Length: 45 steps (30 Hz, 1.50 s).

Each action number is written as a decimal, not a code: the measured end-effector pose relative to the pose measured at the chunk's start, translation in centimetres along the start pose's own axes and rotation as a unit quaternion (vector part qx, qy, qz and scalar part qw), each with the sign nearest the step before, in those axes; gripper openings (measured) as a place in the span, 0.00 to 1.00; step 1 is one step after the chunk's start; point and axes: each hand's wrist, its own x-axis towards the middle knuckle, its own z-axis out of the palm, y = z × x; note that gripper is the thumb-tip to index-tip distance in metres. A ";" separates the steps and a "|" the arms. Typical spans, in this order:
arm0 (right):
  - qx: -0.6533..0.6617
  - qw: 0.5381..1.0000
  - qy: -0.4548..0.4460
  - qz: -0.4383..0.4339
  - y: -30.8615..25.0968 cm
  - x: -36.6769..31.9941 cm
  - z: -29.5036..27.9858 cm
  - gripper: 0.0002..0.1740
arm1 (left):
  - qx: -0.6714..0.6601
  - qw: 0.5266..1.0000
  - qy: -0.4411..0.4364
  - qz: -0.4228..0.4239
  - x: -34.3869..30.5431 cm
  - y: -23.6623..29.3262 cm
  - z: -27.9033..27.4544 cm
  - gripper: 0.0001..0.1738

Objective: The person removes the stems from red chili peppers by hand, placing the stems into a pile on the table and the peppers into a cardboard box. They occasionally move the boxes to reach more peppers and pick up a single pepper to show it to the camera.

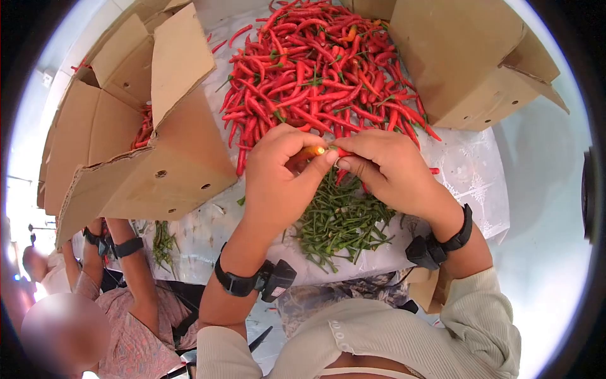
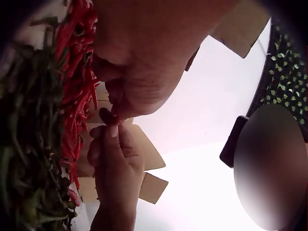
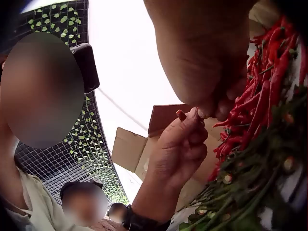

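Head view: high, steeply down. Wrist views: low, close, rolled sideways, facing inward from opposite sides. All share left hand (image 1: 278, 174), right hand (image 1: 394, 167), chilies (image 1: 315, 76).

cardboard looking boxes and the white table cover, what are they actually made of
The left box and right box look like matte brown corrugated cardboard: stiff folded flaps, and a rough, ragged edge on the left one. The table cover seems to be thin, slightly glossy plastic, judging by its sheen and pale pattern, though coated cloth is possible.
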 end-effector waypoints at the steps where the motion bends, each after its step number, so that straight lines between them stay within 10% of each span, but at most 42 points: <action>1: 0.023 1.000 0.003 0.018 -0.1 0.0 0.1 0.12 | 0.001 1.000 -0.007 0.004 0.0 0.0 -0.1 0.08; 45: -0.054 0.994 0.085 -0.041 -0.2 -0.4 1.0 0.12 | -0.115 0.991 0.031 -0.058 -0.4 -0.6 0.6 0.05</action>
